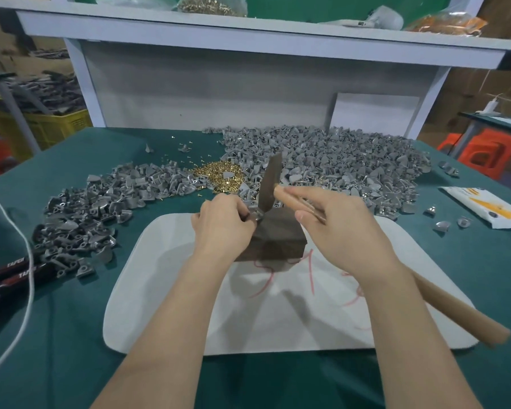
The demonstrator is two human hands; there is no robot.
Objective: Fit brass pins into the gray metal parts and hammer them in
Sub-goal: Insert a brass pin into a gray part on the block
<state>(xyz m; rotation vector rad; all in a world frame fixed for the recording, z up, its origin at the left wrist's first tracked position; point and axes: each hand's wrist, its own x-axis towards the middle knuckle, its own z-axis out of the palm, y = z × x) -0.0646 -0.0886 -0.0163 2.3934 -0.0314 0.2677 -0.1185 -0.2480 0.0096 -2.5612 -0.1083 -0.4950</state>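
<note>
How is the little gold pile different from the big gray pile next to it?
The brass pins are shiny gold; the gray metal parts are dull gray. The pin pile is small, the gray pile spreads much wider. Each pin is thin and tiny; each gray part is chunkier. Both lie loose on the green cloth.

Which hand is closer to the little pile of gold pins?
Left. The left hand is just in front of the brass pins, pinching a gray part; the right hand, holding the hammer, is farther to the right.
</note>
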